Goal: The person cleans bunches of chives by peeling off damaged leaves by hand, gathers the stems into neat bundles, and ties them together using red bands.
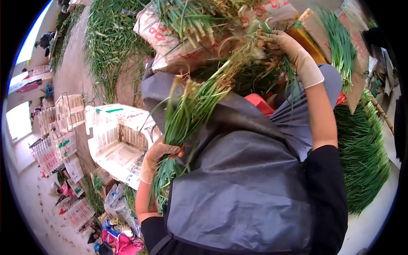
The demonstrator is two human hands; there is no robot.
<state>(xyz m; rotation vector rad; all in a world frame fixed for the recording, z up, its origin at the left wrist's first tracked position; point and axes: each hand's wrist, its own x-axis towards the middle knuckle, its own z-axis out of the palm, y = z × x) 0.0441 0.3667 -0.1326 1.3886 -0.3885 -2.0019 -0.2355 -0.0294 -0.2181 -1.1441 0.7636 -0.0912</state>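
My left hand [163, 151], in a thin pale glove, is closed around the leafy end of a bunch of garlic chives [191, 106]. The bunch slants up to the right across my apron, its straw-brown root ends pointing away from me. My gloved right hand [280, 42] is beyond those root ends with its fingers curled. Chive trimmings [292, 78], dry strands and a few green blades, hang at its fingers, partly smeared by motion. More loose chives [191, 19] lie on a printed sack [159, 42] in front of me.
A white plastic basket [121, 140] stands at left, near stacked crates [63, 114]. Loose greens [110, 46] cover the floor ahead. Neat chives [338, 46] lie on cardboard at right, above a large chive pile [361, 157]. A person in pink [121, 242] is at lower left.
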